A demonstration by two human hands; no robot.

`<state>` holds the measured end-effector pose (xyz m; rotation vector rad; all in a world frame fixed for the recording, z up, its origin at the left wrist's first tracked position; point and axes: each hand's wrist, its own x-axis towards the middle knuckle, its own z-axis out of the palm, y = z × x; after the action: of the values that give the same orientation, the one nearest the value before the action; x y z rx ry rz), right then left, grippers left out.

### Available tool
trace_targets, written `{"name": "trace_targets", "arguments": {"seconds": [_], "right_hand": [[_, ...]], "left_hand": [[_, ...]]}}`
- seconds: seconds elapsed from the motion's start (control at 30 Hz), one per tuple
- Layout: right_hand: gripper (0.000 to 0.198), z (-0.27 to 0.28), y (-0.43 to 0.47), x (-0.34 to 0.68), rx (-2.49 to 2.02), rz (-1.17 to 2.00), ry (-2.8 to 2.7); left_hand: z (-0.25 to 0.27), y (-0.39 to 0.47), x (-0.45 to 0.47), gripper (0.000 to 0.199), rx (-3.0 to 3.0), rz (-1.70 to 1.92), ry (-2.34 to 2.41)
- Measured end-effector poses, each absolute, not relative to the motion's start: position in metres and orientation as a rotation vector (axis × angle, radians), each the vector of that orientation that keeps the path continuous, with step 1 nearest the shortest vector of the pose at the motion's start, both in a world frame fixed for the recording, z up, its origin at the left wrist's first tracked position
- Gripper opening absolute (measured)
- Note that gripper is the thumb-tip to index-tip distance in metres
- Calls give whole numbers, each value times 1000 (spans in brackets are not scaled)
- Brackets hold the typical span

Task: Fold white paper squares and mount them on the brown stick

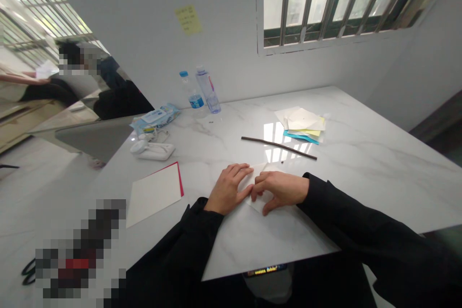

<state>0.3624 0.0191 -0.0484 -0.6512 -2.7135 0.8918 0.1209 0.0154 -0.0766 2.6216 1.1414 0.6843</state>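
Observation:
A sheet of white paper point(247, 183) lies on the marble-patterned table in front of me, partly hidden under both hands. My left hand point(231, 188) rests flat on its left side, fingers stretched forward and the thumb pointing right. My right hand point(280, 187) is on the paper's right side, with bent fingers pressing down and the thumb held apart from them. The right fingertips come close to the left thumb; whether they touch it I cannot tell. Beyond the hands, a thin dark brown stick point(279, 145) lies across the table.
White, yellow and blue papers point(303, 122) are piled at the back right. White sheets point(155, 192) over a red one lie to the left. Behind them are a white device point(153, 150), a wipes pack point(155, 118) and two bottles point(208, 91). Scissors point(29, 272) lie far left.

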Motion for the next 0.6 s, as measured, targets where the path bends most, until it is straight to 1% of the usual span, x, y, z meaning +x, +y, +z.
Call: {"name": "trace_targets", "arguments": {"seconds": [0.17,0.2,0.33,0.4,0.6], "right_hand": [[28,-49,19,363,-611,903,-2690],[28,-49,19,364,-610,899,-2689],[47,-47,19,369,-632,858,-2684],[48,-46,21,372,-657,828,-2677],[28,-42,23,376,-668,744,-2600]], "left_hand": [[-77,16,121,32,2632,671,1141],[-77,16,121,31,2632,675,1137],[-76,17,121,28,2628,686,1121],[-75,16,121,28,2622,686,1123],[-74,14,122,27,2604,696,1149]]}}
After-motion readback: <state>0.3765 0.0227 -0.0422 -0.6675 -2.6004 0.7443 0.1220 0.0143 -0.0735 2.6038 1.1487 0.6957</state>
